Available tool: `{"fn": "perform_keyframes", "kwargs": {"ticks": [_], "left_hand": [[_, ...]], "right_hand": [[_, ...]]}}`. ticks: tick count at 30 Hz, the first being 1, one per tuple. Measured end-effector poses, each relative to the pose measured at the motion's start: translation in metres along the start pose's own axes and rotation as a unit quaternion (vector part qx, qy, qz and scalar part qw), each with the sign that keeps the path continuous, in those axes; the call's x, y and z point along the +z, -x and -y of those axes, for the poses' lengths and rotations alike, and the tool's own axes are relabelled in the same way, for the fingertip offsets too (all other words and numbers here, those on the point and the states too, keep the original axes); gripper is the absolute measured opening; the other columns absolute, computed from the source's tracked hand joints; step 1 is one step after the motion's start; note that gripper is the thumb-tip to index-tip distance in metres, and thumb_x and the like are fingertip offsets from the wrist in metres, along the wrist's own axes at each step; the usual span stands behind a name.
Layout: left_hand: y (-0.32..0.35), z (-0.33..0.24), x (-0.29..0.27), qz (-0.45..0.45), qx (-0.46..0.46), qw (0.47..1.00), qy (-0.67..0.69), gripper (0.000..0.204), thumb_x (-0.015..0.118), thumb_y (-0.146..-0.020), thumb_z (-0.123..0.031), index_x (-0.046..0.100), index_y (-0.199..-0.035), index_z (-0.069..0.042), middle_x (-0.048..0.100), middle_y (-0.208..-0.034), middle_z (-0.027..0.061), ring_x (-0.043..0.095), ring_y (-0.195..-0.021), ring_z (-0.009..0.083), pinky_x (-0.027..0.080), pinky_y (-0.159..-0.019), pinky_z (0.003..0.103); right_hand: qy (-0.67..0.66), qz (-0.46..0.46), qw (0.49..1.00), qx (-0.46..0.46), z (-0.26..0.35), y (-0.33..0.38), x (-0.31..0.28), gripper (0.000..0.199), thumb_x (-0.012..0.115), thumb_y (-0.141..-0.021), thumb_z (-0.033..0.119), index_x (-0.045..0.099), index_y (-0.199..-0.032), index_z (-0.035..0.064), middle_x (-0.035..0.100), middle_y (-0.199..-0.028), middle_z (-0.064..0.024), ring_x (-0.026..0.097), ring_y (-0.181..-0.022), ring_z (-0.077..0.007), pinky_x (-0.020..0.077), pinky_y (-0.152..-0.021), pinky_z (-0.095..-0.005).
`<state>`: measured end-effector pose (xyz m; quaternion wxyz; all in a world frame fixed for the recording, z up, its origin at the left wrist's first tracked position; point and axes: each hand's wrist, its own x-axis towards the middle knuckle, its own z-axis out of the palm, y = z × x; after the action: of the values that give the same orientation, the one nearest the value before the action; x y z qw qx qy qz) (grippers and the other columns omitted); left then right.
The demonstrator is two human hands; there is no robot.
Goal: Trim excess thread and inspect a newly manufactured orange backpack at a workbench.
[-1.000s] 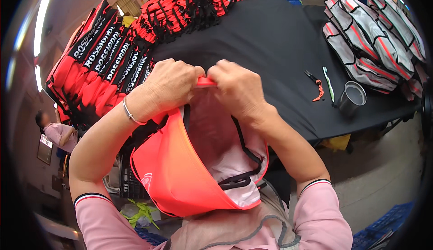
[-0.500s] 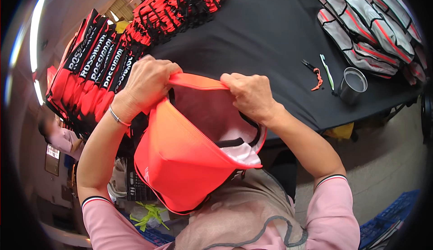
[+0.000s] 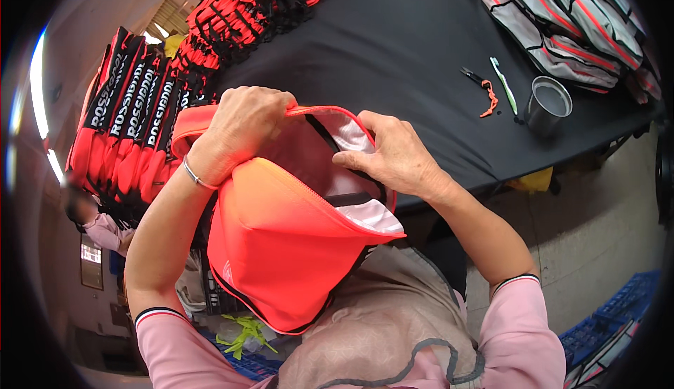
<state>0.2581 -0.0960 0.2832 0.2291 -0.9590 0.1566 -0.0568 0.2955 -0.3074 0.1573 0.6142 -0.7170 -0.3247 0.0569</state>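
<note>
A bright orange-red zippered bag gapes upward in front of my body, its pale lining and black inner binding showing. My left hand, closed, grips the far edge of the opening, and part of the rim folds out behind my wrist. On the right side of the opening, my right hand holds the rim, with the thumb inside the bag and the fingers at its edge. The fingertips of my left hand are partly hidden. The bag's lower part rests against my apron.
The black-covered table carries small thread snips, a toothbrush and a metal cup. Grey bags with red trim lie at the right; red-and-black bags stack at the left. Another person is at far left.
My left hand has turned and pushed the far rim outward to the left. My right hand has shifted its grip down the right rim, its thumb now inside. The view has moved slightly.
</note>
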Motion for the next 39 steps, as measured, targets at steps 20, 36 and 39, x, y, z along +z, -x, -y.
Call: {"fn": "perform_keyframes", "kwargs": {"ticks": [20, 36, 39], "left_hand": [[-0.002, -0.030, -0.040, 0.092, 0.054, 0.992, 0.060, 0.036, 0.072, -0.070, -0.009, 0.069, -0.106, -0.005, 0.070, -0.101, 0.0136, 0.065, -0.097, 0.0327, 0.054, -0.082, 0.042], [0.014, -0.017, -0.009, 0.096, 0.064, 0.948, 0.296, 0.023, 0.077, -0.075, -0.016, 0.068, -0.087, 0.001, 0.062, -0.084, 0.0136, 0.063, -0.078, 0.0340, 0.050, -0.068, 0.040], [0.018, -0.025, 0.003, 0.044, 0.097, 0.964, 0.242, 0.016, 0.074, -0.073, -0.009, 0.066, -0.085, -0.001, 0.057, -0.079, 0.0106, 0.061, -0.073, 0.0315, 0.048, -0.063, 0.039]], "right_hand": [[0.250, -0.317, 0.791, -0.459, -0.011, -0.035, 0.043, 0.014, 0.069, -0.072, 0.009, 0.057, -0.080, 0.0122, 0.056, -0.073, 0.0005, 0.059, -0.057, -0.0133, 0.0475, -0.047, -0.0267], [-0.135, 0.047, 0.988, 0.065, -0.009, 0.004, 0.031, 0.021, 0.077, -0.074, 0.007, 0.065, -0.089, -0.0010, 0.071, -0.080, -0.0150, 0.071, -0.076, -0.0230, 0.0541, -0.069, -0.0348], [-0.135, 0.005, 0.989, 0.059, -0.015, 0.009, 0.035, 0.023, 0.076, -0.072, 0.004, 0.064, -0.091, -0.0015, 0.071, -0.080, -0.0159, 0.071, -0.076, -0.0249, 0.0538, -0.069, -0.0350]]}}
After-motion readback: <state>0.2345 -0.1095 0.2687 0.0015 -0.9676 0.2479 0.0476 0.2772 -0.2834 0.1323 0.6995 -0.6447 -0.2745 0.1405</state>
